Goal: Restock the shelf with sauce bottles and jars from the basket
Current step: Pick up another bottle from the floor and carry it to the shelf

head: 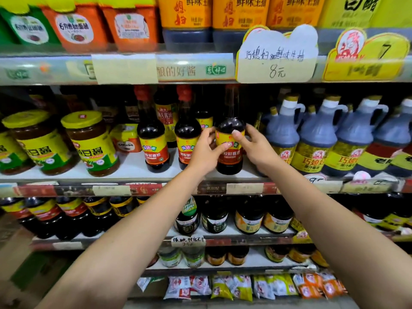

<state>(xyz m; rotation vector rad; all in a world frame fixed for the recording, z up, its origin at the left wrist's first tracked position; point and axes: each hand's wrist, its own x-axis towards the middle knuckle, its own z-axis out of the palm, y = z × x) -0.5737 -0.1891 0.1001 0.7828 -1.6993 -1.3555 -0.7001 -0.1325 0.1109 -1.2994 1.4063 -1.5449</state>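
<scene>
Two-handed: grips sauce bottle (230, 152) with left hand (204, 151) and right hand (256, 148), fingers curled round its label. Stands upright at front of white shelf (131, 167), neck up, right of two matching bottles (153, 141). Holds dark liquid; glossy round body, slim neck, yellow-red label.

Both hands held a dark soy sauce bottle (229, 150) upright on the shelf (124, 166): left hand (206, 152) and right hand (256, 148) gripped its opposite sides.
</scene>
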